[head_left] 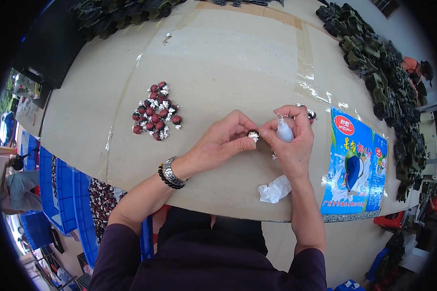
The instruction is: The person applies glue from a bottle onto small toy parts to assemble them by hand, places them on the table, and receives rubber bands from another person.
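My left hand (228, 137) pinches a small dark and white piece (253, 136) between thumb and fingers, above the table. Close beside it, my right hand (294, 140) is closed around a small white squeeze bottle (284, 131) whose narrow tip points up. The right thumb and fingertip meet near the piece. On the table to the left lies a pile of small dark red, black and white pieces (155, 115). A few similar pieces (310, 115) sit behind my right hand, partly hidden by it.
A crumpled white tissue (275, 189) lies by my right forearm. A blue printed sheet (357, 165) covers the table's right part. Dark green toy vehicles (381, 87) line the right edge, more (116, 17) at the far left. Blue crates (58, 189) stand left; a person (415, 70) is far right.
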A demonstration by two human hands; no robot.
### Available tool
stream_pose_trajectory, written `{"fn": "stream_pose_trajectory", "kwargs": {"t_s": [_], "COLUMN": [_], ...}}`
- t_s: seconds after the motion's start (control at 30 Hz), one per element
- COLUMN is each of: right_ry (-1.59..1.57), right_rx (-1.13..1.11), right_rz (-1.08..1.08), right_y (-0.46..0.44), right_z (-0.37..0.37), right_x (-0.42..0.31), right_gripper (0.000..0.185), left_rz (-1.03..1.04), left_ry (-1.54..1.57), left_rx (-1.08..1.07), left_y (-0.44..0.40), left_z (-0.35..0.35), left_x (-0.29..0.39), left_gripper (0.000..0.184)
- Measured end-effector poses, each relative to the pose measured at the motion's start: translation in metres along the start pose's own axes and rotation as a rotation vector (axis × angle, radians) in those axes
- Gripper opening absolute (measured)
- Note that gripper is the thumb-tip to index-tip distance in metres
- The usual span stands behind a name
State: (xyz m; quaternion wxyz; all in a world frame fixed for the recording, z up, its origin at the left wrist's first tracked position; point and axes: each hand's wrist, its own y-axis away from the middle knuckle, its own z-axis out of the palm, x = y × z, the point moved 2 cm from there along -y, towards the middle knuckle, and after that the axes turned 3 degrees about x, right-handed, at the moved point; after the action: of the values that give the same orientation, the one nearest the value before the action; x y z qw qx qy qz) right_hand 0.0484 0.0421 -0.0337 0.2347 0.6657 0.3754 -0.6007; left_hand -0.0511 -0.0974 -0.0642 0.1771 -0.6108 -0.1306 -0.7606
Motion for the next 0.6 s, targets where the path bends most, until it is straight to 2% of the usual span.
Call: {"fn": "stream_pose_trajectory", "kwargs": {"t_s": [0.17, 0.6], "right_ry": [0.007, -0.002], "right_rx": [-0.008, -0.011], "right_rz": [-0.001, -0.001], "right_y": [-0.0005, 0.0002], "right_z": [-0.0006, 0.0003], "right_x": [0.0019, 0.0007], "right_gripper": [0.040, 0.042], "left_rz": [-0.010, 0.044], "left_ry": [-0.040, -0.103], "left_rx": [0.006, 0.014], "left_y": [0.0015, 0.0019], "left_z": [0.0010, 0.0008], "left_x": [0.0038, 0.0019], "left_gripper": [0.027, 0.030]}}
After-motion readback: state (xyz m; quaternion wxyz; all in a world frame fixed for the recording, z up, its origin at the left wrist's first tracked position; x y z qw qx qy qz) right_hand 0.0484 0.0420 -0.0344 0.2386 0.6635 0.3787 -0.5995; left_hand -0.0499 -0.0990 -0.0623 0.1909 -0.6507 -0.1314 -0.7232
